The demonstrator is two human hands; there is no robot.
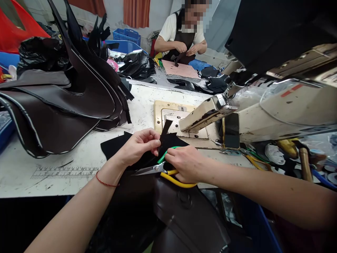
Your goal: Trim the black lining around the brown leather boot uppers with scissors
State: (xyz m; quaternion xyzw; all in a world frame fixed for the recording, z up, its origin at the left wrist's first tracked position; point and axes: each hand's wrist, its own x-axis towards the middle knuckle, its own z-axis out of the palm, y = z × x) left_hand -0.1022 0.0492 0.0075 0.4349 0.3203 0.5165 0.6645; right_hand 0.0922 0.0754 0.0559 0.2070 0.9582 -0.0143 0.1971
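My left hand (143,144) pinches a narrow black strip (166,128) that sticks up between thumb and fingers. In my right hand (185,162) is a pair of scissors (149,170) with one green and one yellow handle. Their blades point left, just below my left hand. Under both hands lies a black cut piece of material (113,146) on the white table (65,182). A dark brown leather-like piece (184,214) hangs over the front edge, below the scissors.
A sewing machine (207,112) stands right of centre, with a phone (231,130) beside it. Stacked brown panels (79,102) cover the table's left. Tools and a wooden handle (305,165) lie at right. Across the table, a person (181,38) handles a dark piece over a pink board (181,70).
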